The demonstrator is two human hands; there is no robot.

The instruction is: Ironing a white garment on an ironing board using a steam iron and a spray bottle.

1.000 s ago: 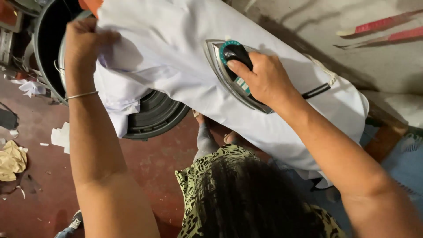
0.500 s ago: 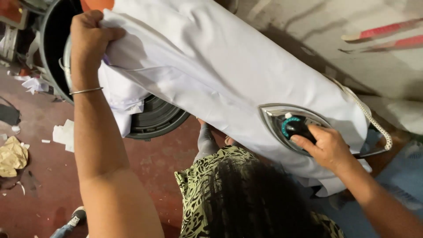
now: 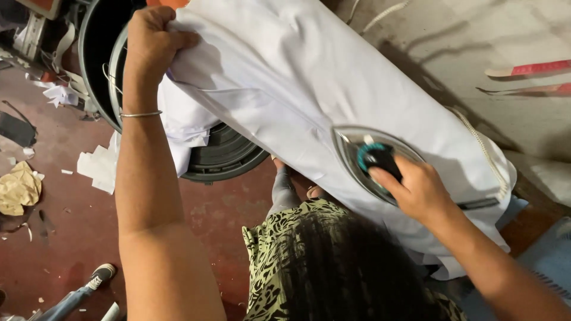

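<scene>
Floor point(image 3: 77, 220) is dark red concrete, littered: crumpled brown paper point(image 3: 18, 189) at far left, white paper scraps point(image 3: 98, 169) just beside the bins, a dark flat piece near the left edge. Grey stained pad surface point(image 3: 476, 35) at top right with two red strips point(image 3: 529, 68) lying on it, a white braided cord point(image 3: 476, 139) running along the cloth edge. Containers: a black round bin point(image 3: 229, 154) lying tilted under the cloth, a second dark bin rim point(image 3: 89, 53) behind it; contents not visible, cloth hangs over the opening. White garment point(image 3: 279, 77) is spread diagonally from top left to lower right over the pad, its lower left folds drooping onto the bin. Left hand point(image 3: 151, 35) at top left, fingers closed tight, bunching the garment's upper edge; thin metal bangle point(image 3: 141, 114) on the wrist. Right hand point(image 3: 416, 187) wrapped shut around the black handle of an iron point(image 3: 372, 157), silver soleplate flat on the garment towards its lower right end, teal ring at the handle base. Patterned green-black clothing point(image 3: 285, 261) at bottom centre. A shoe point(image 3: 102, 273) at lower left.
</scene>
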